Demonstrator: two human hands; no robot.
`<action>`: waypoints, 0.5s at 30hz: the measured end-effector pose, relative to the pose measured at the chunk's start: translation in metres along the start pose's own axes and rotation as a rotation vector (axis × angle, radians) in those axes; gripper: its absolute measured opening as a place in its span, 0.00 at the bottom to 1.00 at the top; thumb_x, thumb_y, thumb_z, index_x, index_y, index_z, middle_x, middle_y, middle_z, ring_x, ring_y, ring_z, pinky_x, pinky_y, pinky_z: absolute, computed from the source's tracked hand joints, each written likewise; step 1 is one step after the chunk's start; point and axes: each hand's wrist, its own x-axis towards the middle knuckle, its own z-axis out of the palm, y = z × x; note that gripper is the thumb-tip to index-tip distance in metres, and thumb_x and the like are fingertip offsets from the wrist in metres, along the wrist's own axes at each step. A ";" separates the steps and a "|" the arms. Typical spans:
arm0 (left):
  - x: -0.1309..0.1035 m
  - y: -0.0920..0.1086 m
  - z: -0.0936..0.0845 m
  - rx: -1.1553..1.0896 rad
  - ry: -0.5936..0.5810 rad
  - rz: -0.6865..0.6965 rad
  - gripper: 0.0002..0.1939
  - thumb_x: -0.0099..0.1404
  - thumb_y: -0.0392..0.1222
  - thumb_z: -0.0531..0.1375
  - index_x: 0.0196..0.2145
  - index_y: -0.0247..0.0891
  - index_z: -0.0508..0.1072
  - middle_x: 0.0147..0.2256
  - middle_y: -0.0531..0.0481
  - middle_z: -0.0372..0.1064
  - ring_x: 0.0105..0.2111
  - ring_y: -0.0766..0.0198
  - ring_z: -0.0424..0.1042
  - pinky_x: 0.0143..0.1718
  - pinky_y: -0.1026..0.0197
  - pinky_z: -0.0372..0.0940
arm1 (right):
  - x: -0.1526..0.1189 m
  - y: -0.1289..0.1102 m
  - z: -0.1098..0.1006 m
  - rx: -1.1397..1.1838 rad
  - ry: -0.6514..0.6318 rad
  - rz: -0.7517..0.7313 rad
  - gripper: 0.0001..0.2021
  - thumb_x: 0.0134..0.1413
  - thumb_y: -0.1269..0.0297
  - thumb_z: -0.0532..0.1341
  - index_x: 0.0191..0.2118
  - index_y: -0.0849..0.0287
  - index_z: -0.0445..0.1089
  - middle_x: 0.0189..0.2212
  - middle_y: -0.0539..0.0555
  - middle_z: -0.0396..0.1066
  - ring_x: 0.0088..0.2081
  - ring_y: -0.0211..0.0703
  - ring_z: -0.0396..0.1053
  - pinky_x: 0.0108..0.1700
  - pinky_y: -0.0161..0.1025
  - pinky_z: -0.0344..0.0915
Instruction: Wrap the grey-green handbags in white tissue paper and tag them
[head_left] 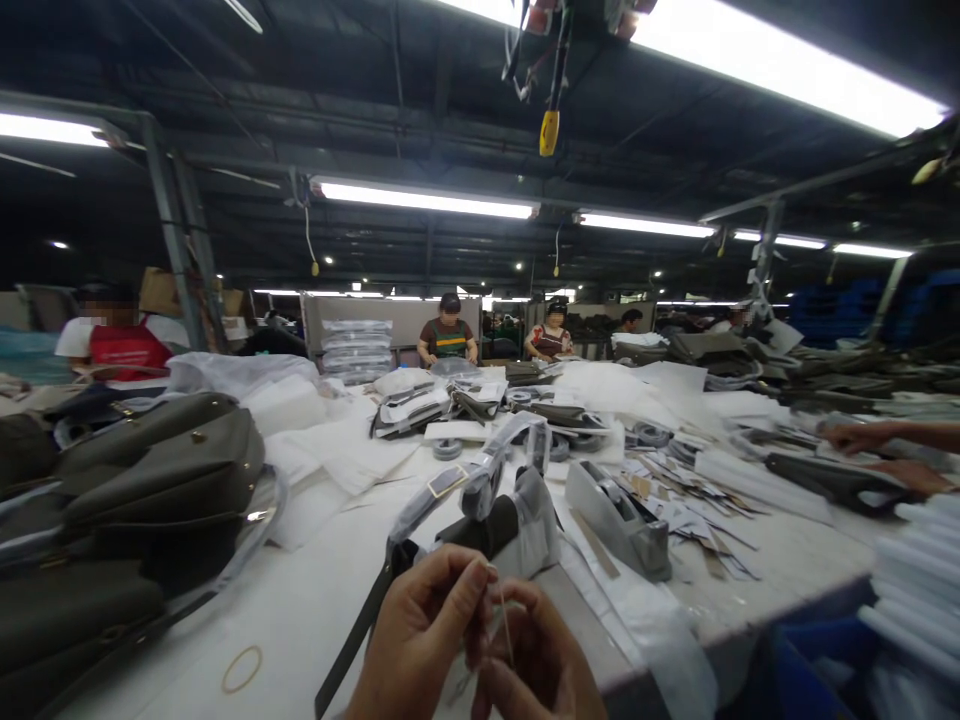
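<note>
Close together at the front of the table, my left hand [420, 635] and my right hand [536, 655] pinch a thin pale string [505, 620] between them. Both hands have their fingers closed on it; the lower end is hard to make out. Just beyond my fingers lies a dark olive bag strap [356, 630], partly wrapped in clear plastic, with a gold buckle [448, 482]. Beside it sits a dark olive piece [487, 530] partly covered in pale wrapping. A grey tape dispenser [622, 520] stands to the right. A yellowish rubber band [241, 670] rests at the lower left.
Dark olive bags [165, 470] pile up on the left. Paper tags [694, 510] are scattered beyond the dispenser. A blue bin [825, 655] stands below the table's right edge. Co-workers sit across the table; another person's hands [862, 437] reach in at right.
</note>
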 end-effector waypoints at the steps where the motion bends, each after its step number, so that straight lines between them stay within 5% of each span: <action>1: 0.000 0.000 0.000 -0.005 0.012 0.003 0.21 0.61 0.59 0.64 0.30 0.36 0.74 0.22 0.53 0.65 0.20 0.70 0.64 0.21 0.69 0.59 | 0.000 0.002 0.001 0.036 0.018 0.022 0.30 0.47 0.43 0.70 0.51 0.55 0.65 0.27 0.48 0.69 0.21 0.35 0.67 0.23 0.32 0.63; 7: 0.002 -0.003 -0.003 -0.042 0.045 0.001 0.19 0.62 0.58 0.64 0.31 0.36 0.74 0.22 0.54 0.64 0.19 0.71 0.62 0.21 0.69 0.59 | 0.002 0.006 -0.006 -0.213 -0.017 0.116 0.23 0.54 0.42 0.65 0.36 0.62 0.75 0.18 0.51 0.69 0.17 0.31 0.58 0.20 0.31 0.53; 12: 0.006 -0.007 -0.014 -0.016 0.032 0.022 0.18 0.62 0.57 0.64 0.32 0.37 0.75 0.22 0.53 0.66 0.20 0.69 0.65 0.23 0.67 0.62 | 0.001 0.003 -0.005 -0.097 0.042 0.059 0.25 0.53 0.42 0.66 0.45 0.60 0.76 0.25 0.56 0.76 0.22 0.37 0.69 0.26 0.34 0.64; 15: 0.009 -0.005 -0.021 0.026 0.035 0.046 0.16 0.65 0.54 0.63 0.32 0.36 0.75 0.24 0.53 0.68 0.22 0.69 0.67 0.26 0.67 0.63 | -0.001 -0.005 -0.004 -0.052 0.007 0.096 0.21 0.54 0.45 0.66 0.39 0.60 0.76 0.21 0.54 0.74 0.18 0.33 0.66 0.22 0.31 0.62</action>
